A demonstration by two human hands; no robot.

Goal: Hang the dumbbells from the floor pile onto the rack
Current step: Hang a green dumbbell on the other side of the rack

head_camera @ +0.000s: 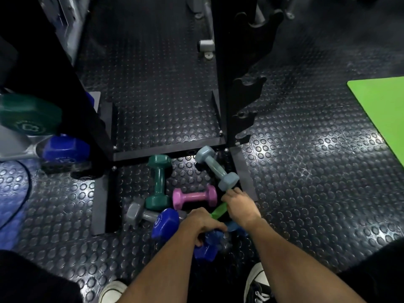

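From the head camera, the person bends over a small pile of coated hex-ended dumbbells lying on the black rubber floor with raised round studs (306, 171), just in front of the base bar of the black steel rack (225, 84). The left hand (204, 225) is wrapped around the handle of a dark blue dumbbell (165, 223), fingers curled under it, probably to lift it clear of the pile. The right hand (239, 203) reaches further in and grasps a bright green dumbbell (218, 212) by its handle, only a short strip of which shows; its knuckles sit just beside the near head of a pale grey-blue dumbbell (216, 168) that lies slanted toward the rack's right foot. A teal green dumbbell (159, 182) lies end-on to the base bar, a pink dumbbell (194, 197) crosswise at its near end, and a grey dumbbell (140, 213) is partly tucked under the dark blue one. Taking one in each hand looks like a way to halve the trips. The rack's upright carries notched black cradles (249, 88) up its right side, all those in view bare. At the left edge, blurred blue and green weights (65, 149) rest by another stand, a bright green mat (382, 106) lies at the right edge of the floor, and white-toed sneakers (256, 281) stand near the bottom.
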